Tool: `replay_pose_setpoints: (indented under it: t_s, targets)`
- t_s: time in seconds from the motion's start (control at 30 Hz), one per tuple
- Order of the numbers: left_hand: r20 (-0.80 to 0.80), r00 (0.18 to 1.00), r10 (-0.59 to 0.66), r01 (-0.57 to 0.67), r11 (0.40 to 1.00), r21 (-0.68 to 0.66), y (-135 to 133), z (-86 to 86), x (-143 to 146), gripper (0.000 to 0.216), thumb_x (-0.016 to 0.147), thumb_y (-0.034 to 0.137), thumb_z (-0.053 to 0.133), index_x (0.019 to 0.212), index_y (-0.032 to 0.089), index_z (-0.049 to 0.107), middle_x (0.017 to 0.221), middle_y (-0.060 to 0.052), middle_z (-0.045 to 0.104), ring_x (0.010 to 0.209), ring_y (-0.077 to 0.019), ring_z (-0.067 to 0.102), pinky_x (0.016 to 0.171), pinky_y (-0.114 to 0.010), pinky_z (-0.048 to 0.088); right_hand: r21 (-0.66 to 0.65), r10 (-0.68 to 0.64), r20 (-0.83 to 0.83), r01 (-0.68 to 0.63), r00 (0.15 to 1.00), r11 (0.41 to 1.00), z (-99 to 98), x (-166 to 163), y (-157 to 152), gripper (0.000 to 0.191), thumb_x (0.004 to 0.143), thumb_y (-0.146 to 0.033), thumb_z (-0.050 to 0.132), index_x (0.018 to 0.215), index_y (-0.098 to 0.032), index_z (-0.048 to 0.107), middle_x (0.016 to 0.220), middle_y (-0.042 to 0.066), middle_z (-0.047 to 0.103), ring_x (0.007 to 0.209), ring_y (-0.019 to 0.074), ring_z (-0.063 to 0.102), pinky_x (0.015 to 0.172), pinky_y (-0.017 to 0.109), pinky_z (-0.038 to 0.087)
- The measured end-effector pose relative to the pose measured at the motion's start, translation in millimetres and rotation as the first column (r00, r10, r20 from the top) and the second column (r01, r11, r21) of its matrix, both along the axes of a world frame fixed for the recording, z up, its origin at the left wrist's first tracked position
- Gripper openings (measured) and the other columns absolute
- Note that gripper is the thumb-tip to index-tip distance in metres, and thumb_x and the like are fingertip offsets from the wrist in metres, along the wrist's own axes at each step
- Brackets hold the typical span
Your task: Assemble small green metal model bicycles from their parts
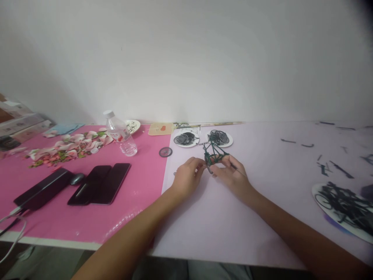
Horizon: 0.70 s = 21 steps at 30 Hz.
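Observation:
A small dark green model bicycle frame (214,154) stands on the pale lilac table (221,217) between both my hands. My left hand (188,178) pinches at its lower left end, fingers curled together. My right hand (231,175) grips the frame's right side and also holds a thin dark stick-like tool that points right. Just behind the frame lie two white plates (186,139) (221,138) with black wheels and wire parts. A loose small black wheel (165,152) lies to the left on the pink mat.
On the pink mat (87,217) are two black phones (100,183), a dark box with cables (43,188), a mouse (77,178), a plastic water bottle (121,134) and pink flower petals (68,147). Far right: a white plate (344,210) of black parts, loose black pieces scattered.

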State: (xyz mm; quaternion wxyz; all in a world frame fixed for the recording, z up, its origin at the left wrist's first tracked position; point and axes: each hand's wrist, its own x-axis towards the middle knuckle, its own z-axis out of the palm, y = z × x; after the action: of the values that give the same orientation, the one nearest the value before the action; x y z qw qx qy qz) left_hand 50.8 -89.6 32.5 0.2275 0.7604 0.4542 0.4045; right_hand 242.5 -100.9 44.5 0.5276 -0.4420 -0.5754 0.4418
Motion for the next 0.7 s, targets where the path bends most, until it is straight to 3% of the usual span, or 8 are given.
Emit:
replay_pose_setpoints:
  t_s: [0.47,0.7]
  targets:
    - [-0.087,0.996,-0.009,0.015,0.998,0.069,-1.3,3.5,0.3,0.017,0.103,0.029,0.055,0.109,0.022,0.068,0.103,-0.005,0.069,0.086,-0.0158,0.068,0.074,-0.027,0.057,-0.002,0.001,-0.002,-0.001,1.000,1.000,0.6,-0.6,-0.6,0.048,0.082,-0.044,0.083,0.076,-0.024,0.040,0.114,0.007,0.069,0.086,0.0207,0.067,0.071,0.038,0.064]
    - [-0.172,0.985,0.014,-0.001,0.997,0.077,-0.8,4.6,-1.2,0.018,0.105,0.031,0.053,0.108,0.024,0.069,0.102,-0.003,0.068,0.084,-0.0149,0.068,0.074,-0.026,0.057,-0.008,-0.027,0.029,0.027,0.999,1.000,1.4,-1.5,-1.1,0.046,0.080,-0.047,0.085,0.078,-0.023,0.045,0.113,0.007,0.070,0.080,0.0188,0.066,0.068,0.037,0.064]
